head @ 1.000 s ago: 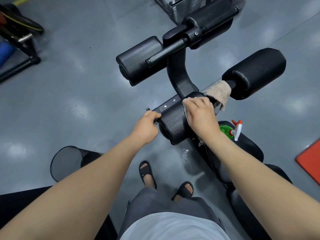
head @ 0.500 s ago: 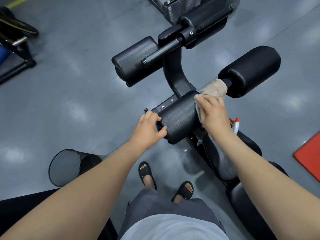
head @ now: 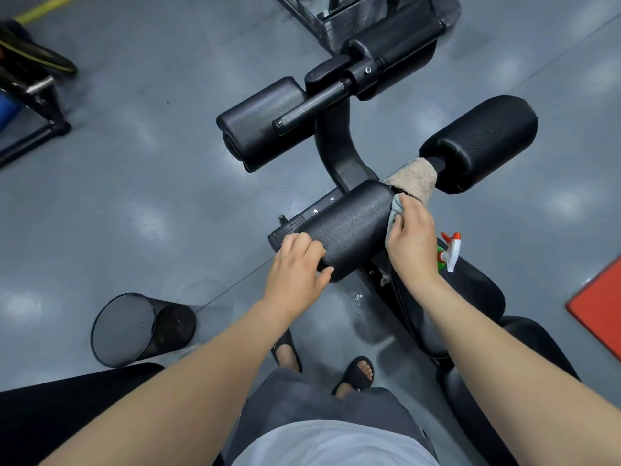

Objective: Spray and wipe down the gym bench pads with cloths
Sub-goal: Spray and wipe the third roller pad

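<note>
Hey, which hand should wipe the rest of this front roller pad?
Right. The right hand holds the blue cloth against the roller pad; the left hand grips its other end, steadying it.

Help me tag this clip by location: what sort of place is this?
Most likely a gym: a bench with black roller pads, a weight stack behind it, another equipment frame at left.

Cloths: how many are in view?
2. A light blue cloth under the right hand, against the near roller pad; a beige cloth draped just beyond it. Others may be hidden.
</note>
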Available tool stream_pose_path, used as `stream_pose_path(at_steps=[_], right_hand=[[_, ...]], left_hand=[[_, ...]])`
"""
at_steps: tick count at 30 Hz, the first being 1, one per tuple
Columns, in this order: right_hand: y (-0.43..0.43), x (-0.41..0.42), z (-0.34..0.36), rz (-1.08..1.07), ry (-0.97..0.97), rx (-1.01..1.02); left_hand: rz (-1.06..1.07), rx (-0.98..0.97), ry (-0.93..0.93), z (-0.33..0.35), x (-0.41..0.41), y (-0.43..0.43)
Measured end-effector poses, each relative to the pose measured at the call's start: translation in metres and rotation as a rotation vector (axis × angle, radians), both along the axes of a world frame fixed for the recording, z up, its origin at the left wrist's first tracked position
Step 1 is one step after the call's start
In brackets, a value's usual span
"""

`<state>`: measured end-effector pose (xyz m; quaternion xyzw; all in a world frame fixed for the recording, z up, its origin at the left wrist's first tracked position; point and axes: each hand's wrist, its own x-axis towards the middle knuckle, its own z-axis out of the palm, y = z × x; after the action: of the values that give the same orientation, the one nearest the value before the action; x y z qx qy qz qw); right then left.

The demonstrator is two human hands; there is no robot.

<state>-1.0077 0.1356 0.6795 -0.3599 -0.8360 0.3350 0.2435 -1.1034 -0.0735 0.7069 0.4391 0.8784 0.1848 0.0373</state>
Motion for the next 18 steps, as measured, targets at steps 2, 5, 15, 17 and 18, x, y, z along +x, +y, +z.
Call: stream_pose_path(at_steps=[2,5,15,17,18], right_hand=[[0.0,-0.002,0.001,-0.024,0.006,-0.025],[-0.002,-0.002,0.002,-0.046,0.025,-0.035],[-0.004,-0.008,-0.002,0.04,-0.097,0.112],[-0.005,-0.017,0.001,0.122,-0.106,0.159],[-0.005,-0.023,0.003,0.154,-0.103,0.169]], left_hand=[[0.015,-0.007,-0.05,0.005,-0.006,0.002],[0.095,-0.012,-0.25,0.014,-0.026,0.007],[0.183,-0.206,-0.502,0.007,-0.038,0.017],[0.178,-0.197,-0.388,0.005,-0.024,0.016],[0.173,-0.191,-0.319,0.002,-0.018,0.016]])
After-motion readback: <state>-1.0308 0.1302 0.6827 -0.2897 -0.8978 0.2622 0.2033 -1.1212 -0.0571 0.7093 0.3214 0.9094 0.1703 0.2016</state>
